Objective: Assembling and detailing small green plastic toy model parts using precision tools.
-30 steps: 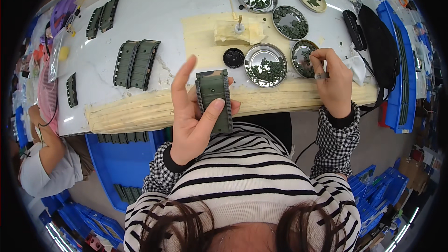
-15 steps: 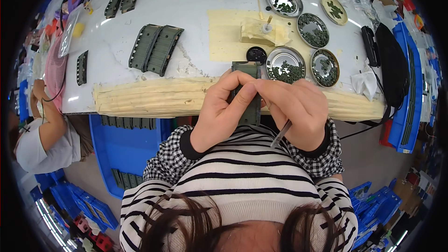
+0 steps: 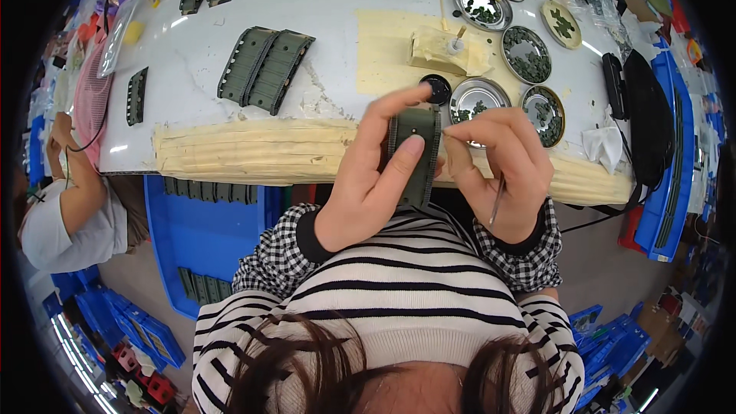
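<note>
left hand (image 3: 368, 184) is gripping ridged olive-green plastic track piece (image 3: 414, 155) upright, fingers closed round it, above counter (image 3: 330, 38) front edge | right hand (image 3: 498, 172) is pinching its top edge, thin metal tweezers (image 3: 496, 201) tucked in fingers | round metal dishes (image 3: 477, 98) just behind

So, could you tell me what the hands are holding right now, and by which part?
The left hand grips the green ridged part around its middle. The right hand holds thin tweezers by their upper end.

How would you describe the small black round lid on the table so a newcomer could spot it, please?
On the white table, find the pale yellow sheet. At its near edge, beside the left hand, lies the small black round lid: dark, unlike the shiny metal dishes.
</note>
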The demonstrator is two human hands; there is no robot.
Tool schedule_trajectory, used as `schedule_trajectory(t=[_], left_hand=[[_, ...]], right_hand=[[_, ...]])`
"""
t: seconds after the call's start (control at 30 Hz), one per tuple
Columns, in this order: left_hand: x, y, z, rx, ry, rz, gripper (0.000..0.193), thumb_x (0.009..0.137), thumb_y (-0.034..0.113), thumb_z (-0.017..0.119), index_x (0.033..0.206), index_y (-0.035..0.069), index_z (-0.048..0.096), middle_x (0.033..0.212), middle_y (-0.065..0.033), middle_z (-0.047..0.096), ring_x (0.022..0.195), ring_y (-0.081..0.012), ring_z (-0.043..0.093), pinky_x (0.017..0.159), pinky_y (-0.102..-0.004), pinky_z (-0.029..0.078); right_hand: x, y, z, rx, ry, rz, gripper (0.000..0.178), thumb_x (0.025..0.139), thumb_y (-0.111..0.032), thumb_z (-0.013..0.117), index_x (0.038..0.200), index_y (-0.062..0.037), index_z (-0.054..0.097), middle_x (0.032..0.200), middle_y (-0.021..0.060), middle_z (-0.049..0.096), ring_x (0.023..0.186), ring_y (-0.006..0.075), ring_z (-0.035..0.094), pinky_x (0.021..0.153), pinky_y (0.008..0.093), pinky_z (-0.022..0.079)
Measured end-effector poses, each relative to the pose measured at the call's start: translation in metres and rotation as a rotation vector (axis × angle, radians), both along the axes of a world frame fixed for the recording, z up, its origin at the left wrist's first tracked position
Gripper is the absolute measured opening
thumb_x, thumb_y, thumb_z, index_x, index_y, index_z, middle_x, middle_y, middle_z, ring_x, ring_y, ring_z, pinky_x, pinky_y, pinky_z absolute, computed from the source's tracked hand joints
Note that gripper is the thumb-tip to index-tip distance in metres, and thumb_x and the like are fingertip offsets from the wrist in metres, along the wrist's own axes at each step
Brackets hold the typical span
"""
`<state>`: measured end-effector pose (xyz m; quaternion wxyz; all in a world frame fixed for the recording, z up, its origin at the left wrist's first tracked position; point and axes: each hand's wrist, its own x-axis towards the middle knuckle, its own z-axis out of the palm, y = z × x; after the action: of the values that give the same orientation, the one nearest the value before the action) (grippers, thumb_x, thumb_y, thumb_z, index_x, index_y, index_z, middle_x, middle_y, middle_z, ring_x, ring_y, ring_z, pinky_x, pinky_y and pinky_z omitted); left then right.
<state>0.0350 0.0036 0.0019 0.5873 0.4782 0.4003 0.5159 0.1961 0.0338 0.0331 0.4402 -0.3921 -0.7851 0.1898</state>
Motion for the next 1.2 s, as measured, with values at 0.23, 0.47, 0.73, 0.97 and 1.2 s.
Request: schedule_trajectory(t=[0.23,0.47,0.73,0.97,1.2], left_hand=[[-0.006,-0.002,0.004,0.277,0.447,0.079,0.068,0.086,-0.009,0.052,0.148,0.003,0.026,0.099,-0.0117,0.064,0.081,-0.0089,0.057,0.074,-0.0209,0.045],[-0.007,-0.003,0.006,0.392,0.624,0.123,0.06,0.08,-0.008,0.058,0.138,0.001,0.046,0.073,-0.0085,0.059,0.058,-0.0086,0.052,0.057,-0.0211,0.044],[-0.007,-0.004,0.003,0.444,0.65,0.129,0.061,0.079,-0.007,0.061,0.138,-0.001,0.045,0.071,-0.0126,0.059,0.055,-0.0159,0.054,0.056,-0.0246,0.045],[-0.008,-0.004,0.004,0.491,0.696,0.15,0.065,0.077,-0.008,0.062,0.139,-0.001,0.044,0.072,-0.0155,0.059,0.054,-0.0235,0.056,0.055,-0.029,0.046],[-0.01,-0.006,0.001,0.498,0.754,0.111,0.069,0.076,-0.007,0.062,0.141,-0.003,0.038,0.075,-0.016,0.059,0.061,-0.0283,0.058,0.058,-0.0343,0.048]], right_hand=[[-0.009,0.013,-0.003,0.123,-0.004,0.014,0.025,0.068,0.006,0.073,0.09,-0.0017,0.064,0.079,0.0085,0.058,0.061,0.0222,0.059,0.051,0.0301,0.048],[-0.011,0.012,-0.002,0.179,-0.057,0.03,0.025,0.067,0.002,0.074,0.09,-0.0019,0.064,0.079,0.0089,0.059,0.06,0.022,0.059,0.051,0.0299,0.048],[-0.004,0.012,0.001,0.234,-0.232,0.103,0.03,0.064,0.0,0.069,0.094,0.0003,0.065,0.083,0.0089,0.061,0.061,0.0219,0.058,0.052,0.0304,0.047],[-0.003,0.01,-0.004,0.219,-0.236,0.127,0.036,0.061,0.001,0.068,0.097,0.001,0.065,0.087,0.0105,0.061,0.062,0.0221,0.058,0.052,0.0302,0.047],[-0.003,0.008,-0.005,0.302,-0.382,0.129,0.034,0.064,-0.002,0.065,0.098,0.0035,0.064,0.087,0.0106,0.06,0.061,0.0203,0.057,0.053,0.0284,0.046]])
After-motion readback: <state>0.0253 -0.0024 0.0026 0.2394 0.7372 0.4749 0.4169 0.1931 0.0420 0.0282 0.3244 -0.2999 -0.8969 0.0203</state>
